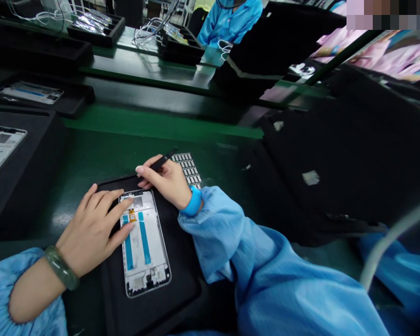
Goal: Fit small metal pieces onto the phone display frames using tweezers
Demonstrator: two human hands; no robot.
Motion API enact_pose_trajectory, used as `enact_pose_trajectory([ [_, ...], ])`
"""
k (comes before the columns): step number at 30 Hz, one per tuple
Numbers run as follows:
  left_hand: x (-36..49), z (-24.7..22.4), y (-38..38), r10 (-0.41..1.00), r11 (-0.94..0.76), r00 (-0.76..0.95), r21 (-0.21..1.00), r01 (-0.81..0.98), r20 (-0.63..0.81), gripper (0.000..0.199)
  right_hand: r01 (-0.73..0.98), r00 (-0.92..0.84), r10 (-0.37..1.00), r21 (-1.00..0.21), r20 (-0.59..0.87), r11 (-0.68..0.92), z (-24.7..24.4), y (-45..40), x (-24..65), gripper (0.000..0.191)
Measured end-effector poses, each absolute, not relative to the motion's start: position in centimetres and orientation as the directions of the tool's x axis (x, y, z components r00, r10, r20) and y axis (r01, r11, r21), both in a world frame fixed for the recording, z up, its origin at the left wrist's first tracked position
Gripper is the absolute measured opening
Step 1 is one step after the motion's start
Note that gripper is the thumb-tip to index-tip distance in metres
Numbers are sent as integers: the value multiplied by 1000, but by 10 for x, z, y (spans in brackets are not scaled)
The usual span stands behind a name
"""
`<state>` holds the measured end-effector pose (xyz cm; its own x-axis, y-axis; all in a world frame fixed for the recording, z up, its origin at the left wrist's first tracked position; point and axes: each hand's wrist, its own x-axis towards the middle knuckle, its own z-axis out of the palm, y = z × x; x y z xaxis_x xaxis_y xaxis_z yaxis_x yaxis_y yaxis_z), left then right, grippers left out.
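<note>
A phone frame [157,242] with two blue strips and a small orange flex cable [132,216] lies on a black tray [182,280]. My left hand [96,224] rests over its upper left side, fingers spread, the thumb and index fingertips on the frame. Above the frame's top end, my right hand [166,179] is closed around dark tweezers [159,162]. The tips of the tweezers are hidden behind the fingers. Beside the right hand, partly covered by it, is a sheet of small pale parts [189,169] in rows.
More phone frames lie at left, one [3,144] on a black block and another [31,91] in a black tray. Stacked black trays [336,154] stand at right. Behind are bins with cables [182,44] and a person in blue [231,21]. A pale hose [395,238] curves at right.
</note>
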<state>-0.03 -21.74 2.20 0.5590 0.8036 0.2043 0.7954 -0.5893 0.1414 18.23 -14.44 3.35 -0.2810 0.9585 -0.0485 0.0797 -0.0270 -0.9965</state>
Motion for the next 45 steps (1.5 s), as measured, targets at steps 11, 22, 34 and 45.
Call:
enact_pose_trajectory([
  [11,-1,14,-222,815,-569,527,166,805,240,51,233,-388,915,-949,109,212,26,-150,181,19],
  [22,-2,12,-221,814,-574,530,187,797,239,51,419,-434,876,-813,212,405,30,-154,180,15],
  [34,-1,14,-221,816,-571,526,194,798,241,50,418,-410,896,-838,172,352,30,-153,182,14],
  [45,-1,12,-221,803,-584,544,139,800,243,49,475,-537,789,-665,299,576,33,-155,178,14],
])
